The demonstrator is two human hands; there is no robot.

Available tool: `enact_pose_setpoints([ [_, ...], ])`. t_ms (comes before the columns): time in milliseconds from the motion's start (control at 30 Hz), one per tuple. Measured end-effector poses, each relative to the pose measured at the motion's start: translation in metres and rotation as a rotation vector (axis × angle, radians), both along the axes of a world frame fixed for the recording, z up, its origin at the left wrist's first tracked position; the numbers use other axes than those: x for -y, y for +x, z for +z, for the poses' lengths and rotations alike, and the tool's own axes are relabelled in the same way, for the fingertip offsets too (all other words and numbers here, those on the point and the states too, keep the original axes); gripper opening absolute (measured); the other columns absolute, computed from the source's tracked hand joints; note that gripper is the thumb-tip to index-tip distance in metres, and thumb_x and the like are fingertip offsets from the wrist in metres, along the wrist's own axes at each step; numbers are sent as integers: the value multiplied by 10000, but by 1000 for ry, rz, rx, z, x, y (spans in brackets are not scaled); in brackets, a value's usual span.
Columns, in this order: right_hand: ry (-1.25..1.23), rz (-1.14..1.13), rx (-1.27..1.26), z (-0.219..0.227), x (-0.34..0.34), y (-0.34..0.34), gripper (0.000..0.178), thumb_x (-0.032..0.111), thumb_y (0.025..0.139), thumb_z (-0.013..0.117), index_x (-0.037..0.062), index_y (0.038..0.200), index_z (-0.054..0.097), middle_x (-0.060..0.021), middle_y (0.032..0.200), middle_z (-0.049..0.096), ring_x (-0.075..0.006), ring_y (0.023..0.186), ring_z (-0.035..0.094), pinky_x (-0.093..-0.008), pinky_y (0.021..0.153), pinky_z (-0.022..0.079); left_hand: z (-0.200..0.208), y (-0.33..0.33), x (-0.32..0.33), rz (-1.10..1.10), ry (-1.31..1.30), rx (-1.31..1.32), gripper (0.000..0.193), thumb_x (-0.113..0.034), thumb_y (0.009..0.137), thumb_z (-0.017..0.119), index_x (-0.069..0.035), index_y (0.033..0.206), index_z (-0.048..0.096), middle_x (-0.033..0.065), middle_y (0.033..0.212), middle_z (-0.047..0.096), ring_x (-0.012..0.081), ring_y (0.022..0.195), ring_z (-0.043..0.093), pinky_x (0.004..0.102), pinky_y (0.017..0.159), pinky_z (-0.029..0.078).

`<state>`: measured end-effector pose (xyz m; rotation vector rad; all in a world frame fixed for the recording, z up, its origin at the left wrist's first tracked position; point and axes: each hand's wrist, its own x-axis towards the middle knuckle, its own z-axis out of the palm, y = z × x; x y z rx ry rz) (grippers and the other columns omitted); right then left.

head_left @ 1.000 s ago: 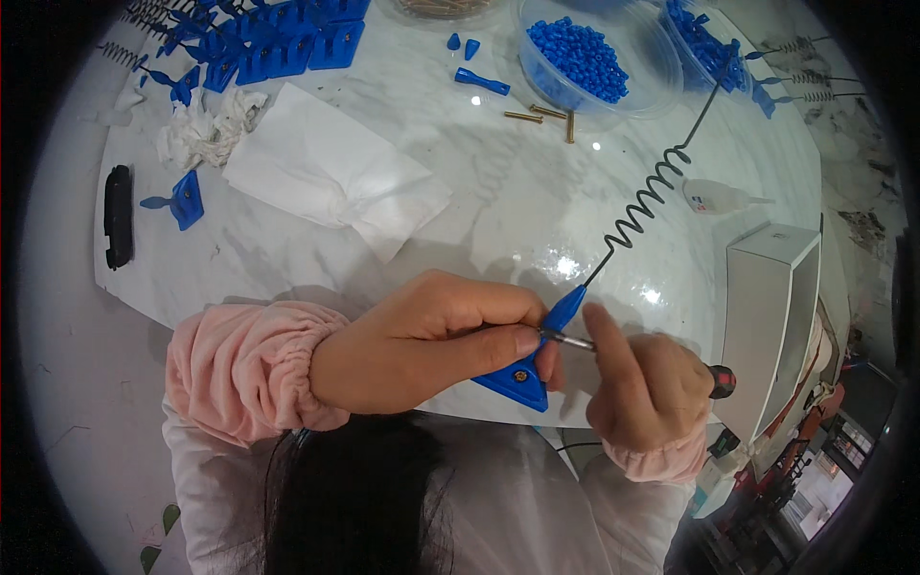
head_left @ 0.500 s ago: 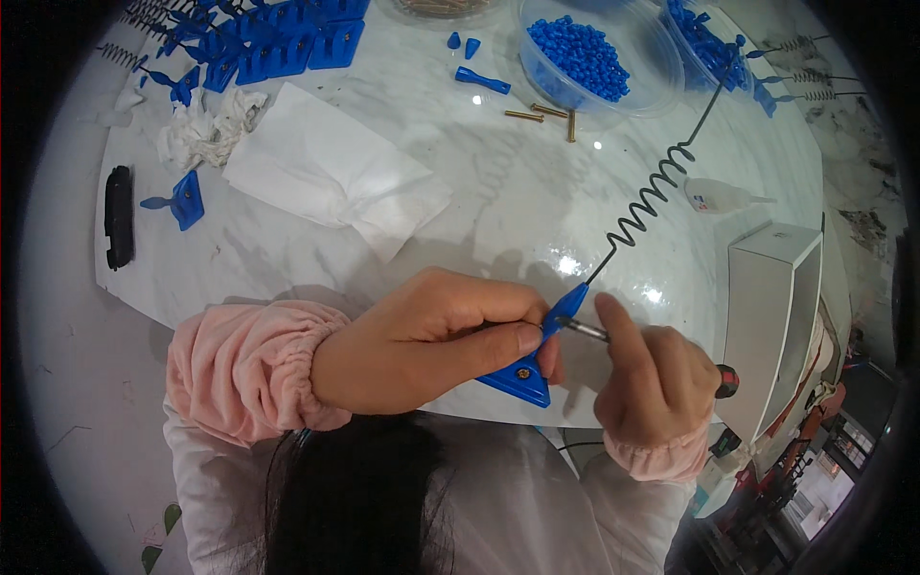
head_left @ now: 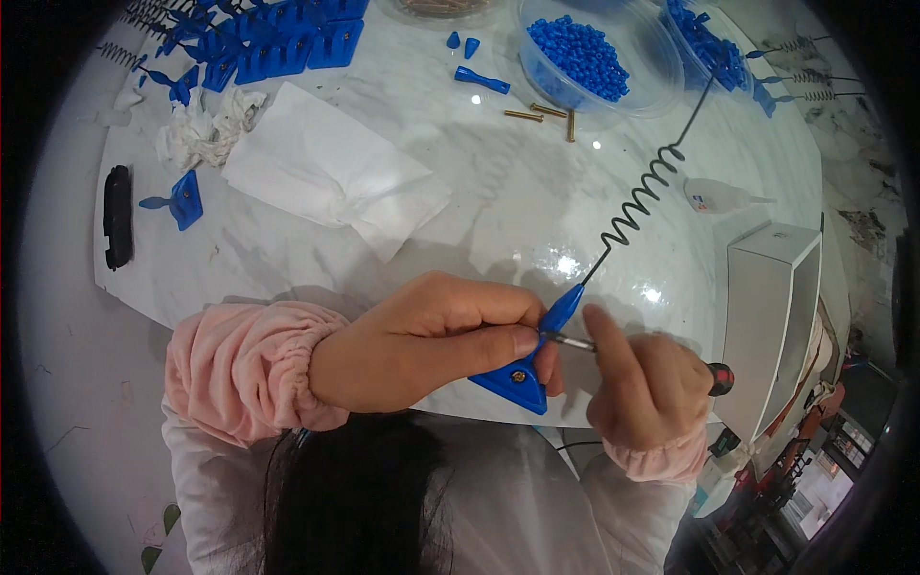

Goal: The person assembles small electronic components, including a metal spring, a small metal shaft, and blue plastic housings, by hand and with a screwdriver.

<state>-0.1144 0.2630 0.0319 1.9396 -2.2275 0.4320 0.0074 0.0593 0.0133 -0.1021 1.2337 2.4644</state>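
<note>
My left hand (head_left: pixel 422 345) is closed, pinching a blue plastic handle (head_left: pixel 562 309) between thumb and fingers. The handle has a flat diamond-shaped base with a brass-coloured screw in it, near the table's front edge. From its tip a coiled black wire (head_left: pixel 640 206) rises toward the upper right, its far end overlapping a tub of blue parts. In my closed right hand (head_left: pixel 647 388) is a screwdriver (head_left: pixel 573 341), its metal shaft pointing left and its tip meeting the handle's narrow neck beside my left thumb. A red-and-black grip end sticks out behind my right hand.
Clear tubs of blue beads (head_left: pixel 580 57) and blue parts (head_left: pixel 714 53) stand at the back. Brass screws (head_left: pixel 572 126) lie before them. White paper (head_left: pixel 326 177), a small bottle (head_left: pixel 719 196), a white box (head_left: pixel 767 316) and finished-looking blue pieces (head_left: pixel 287 43) surround the work area.
The blue handle and its coiled wire have shifted slightly left. My right hand has moved a little left, and the screwdriver tip now sits lower on the handle's neck.
</note>
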Motion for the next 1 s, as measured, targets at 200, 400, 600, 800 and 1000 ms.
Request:
enact_pose_setpoints([
  [200,-16,24,-6,-1,-1,-2,490,60,558,599,44,1036,703,16,610,341,-79,457,399,-219,386,321,0,1,-2,31,96,40,272,-199,998,440,29,944,579,89,926,628,126,918,578,265,850,435],
  [400,-42,19,6,-3,0,-3,441,49,588,613,39,1020,704,20,599,341,-75,451,392,-212,384,317,-2,0,-3,25,167,45,259,-189,995,435,23,938,572,96,926,629,141,916,583,280,858,434],
  [600,4,-11,4,-1,-1,-3,472,43,568,595,39,1028,703,22,615,348,-72,462,398,-210,388,318,-2,0,-2,21,146,43,254,-186,994,433,19,938,572,95,931,632,135,916,586,272,854,435],
  [800,-20,-15,-18,-2,-1,-2,483,49,564,597,42,1035,703,20,612,336,-71,460,394,-208,387,314,-6,2,-7,51,-95,-67,255,-178,995,436,12,915,588,54,875,639,84,830,554,223,768,434],
  [1000,-61,-18,-47,-4,1,-3,479,58,558,605,48,1026,706,22,608,322,-70,453,382,-208,385,302,-6,0,-7,83,-113,-93,243,-178,986,454,1,912,600,40,847,634,68,774,518,217,715,417],
])
